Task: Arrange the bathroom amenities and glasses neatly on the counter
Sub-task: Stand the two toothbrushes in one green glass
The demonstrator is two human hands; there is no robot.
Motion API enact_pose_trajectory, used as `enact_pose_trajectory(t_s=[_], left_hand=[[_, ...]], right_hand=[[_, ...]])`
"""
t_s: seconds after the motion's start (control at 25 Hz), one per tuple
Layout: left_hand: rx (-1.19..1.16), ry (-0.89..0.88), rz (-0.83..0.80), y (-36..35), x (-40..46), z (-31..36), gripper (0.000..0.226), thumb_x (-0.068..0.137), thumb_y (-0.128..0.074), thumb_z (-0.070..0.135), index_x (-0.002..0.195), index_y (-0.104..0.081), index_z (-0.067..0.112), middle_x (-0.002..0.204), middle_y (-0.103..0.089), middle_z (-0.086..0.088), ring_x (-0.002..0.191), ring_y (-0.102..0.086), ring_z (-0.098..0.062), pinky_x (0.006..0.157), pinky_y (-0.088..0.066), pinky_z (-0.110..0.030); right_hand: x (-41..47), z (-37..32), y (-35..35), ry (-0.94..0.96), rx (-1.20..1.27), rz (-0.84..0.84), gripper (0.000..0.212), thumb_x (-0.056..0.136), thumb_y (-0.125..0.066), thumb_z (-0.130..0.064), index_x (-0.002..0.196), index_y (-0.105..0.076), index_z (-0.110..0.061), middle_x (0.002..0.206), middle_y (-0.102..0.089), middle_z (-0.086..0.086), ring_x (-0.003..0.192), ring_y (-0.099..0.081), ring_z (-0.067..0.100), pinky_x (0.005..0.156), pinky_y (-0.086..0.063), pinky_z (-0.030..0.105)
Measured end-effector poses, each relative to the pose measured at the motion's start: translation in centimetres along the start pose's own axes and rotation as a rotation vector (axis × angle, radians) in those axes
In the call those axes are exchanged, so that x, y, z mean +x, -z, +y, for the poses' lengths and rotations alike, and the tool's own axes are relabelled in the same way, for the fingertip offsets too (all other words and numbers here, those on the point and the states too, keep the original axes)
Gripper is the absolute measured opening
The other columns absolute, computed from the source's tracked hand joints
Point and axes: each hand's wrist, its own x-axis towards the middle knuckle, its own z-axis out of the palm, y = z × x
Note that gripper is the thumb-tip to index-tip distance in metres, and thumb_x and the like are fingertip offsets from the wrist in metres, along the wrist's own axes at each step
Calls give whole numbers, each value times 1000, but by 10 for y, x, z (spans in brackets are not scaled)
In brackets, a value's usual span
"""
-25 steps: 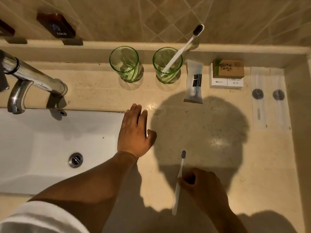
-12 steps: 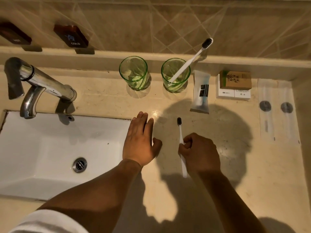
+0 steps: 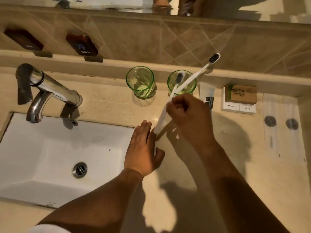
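Right hand: the right hand (image 3: 188,115) is up above the counter (image 3: 210,174), just in front of the right glass. Its fingers are curled round the white stick of a toothbrush.
Held toothbrush: the held toothbrush (image 3: 164,113) is tilted. Its dark brush end is up over the mouth of the right glass. Its white tail end points down near the fingertips of the left hand.
Left hand: the left hand (image 3: 143,148) lies flat on the counter with straight fingers. It holds nothing. It is right at the corner of the sink.
Right glass: the right glass (image 3: 181,82) is green and stands up at the back of the counter, by the little ledge.
Other toothbrush: the other toothbrush (image 3: 200,71) stands in the right glass. It leans to the right, and its black brush end sticks out past the ledge.
Left glass: the left glass (image 3: 140,81) is green too. It stands up just beside the right glass, and they do not touch. No brush is in it.
Tube: a white tube (image 3: 207,93) lies just right of the right glass. The right hand hides part of it.
Boxes: a brown box (image 3: 241,94) sits on top of white boxes (image 3: 239,107), right of the tube.
Clear packets: two flat clear packets (image 3: 281,125) with dark round spots lie side by side at the far right.
Sink: the white sink (image 3: 50,148) is on the left, with a round drain in it.
Tap: a shiny tap (image 3: 48,89) stands behind the sink.
Wall signs: two dark signs (image 3: 81,45) sit on the tile wall. One says COLD.
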Motion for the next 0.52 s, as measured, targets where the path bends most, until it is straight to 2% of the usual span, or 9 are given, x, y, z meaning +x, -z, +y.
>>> enact_pose_trajectory(t_s=[0.08, 0.16, 0.2, 0.32, 0.52], left_hand=[[5, 3, 5, 0, 0, 1, 69, 84, -49, 38, 147, -45, 10, 160, -38, -15, 153, -25, -32, 122, -30, -52], [16, 3, 10, 0, -1, 1, 70, 84, -51, 37, 148, -44, 10, 160, -38, -15, 153, -25, -31, 122, -30, -51], [11, 5, 17, 0, -1, 1, 70, 84, -54, 36, 149, -43, 11, 160, -38, -14, 153, -26, -31, 122, -31, -51], [-10, -1, 47, -1, -3, 1, 72, 83, -59, 32, 149, -42, 9, 157, -42, -16, 151, -31, -33, 120, -34, -52], [26, 0, 50, -4, -3, 0, 68, 85, -58, 34, 148, -49, 8, 158, -42, -12, 152, -29, -29, 121, -32, -45]], right_hand=[[23, -21, -1, 47, 174, 172, 7, 88, -71, -18, 85, -71, -12, 70, -69, -1, 62, -68, 8, 56, -54, 15], [46, -32, -5, 20, 340, 220, 11, 88, -69, -15, 86, -70, -4, 68, -70, 9, 54, -66, 17, 53, -54, 23], [56, -35, -9, 27, 382, 208, 12, 88, -69, -15, 87, -69, -3, 66, -68, 9, 53, -65, 18, 54, -55, 27], [76, -36, -26, 78, 328, 179, 14, 88, -70, -21, 87, -69, -7, 58, -65, -2, 52, -66, 22, 57, -59, 42], [102, -34, -57, 46, 102, 165, 15, 84, -71, -29, 80, -74, -15, 53, -63, -9, 59, -69, 21, 67, -61, 43]])
